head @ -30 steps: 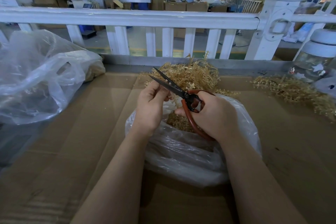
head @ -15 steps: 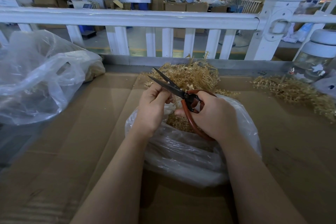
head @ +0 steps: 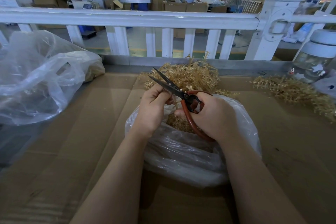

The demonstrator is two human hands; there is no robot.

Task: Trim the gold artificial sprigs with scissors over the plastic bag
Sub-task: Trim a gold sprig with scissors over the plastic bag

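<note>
Mid-snip over the plastic bag (head: 241, 132), blades of the scissors (head: 174, 90) apart

Right hand (head: 211, 116) has its fingers curled through the red-brown handle loops; left hand (head: 152, 109) is curled up near the blades and looks like it's pinching a bit of sprig, but whatever it holds is tucked behind the fingers, so can't say for sure. The gold sprigs (head: 190, 76) sit piled just behind the bag, more off to the right (head: 294, 92), trimmings already down inside. They look light, thin and springy, probably snag easily, so holding a stem close to the cut seems smartest
</note>
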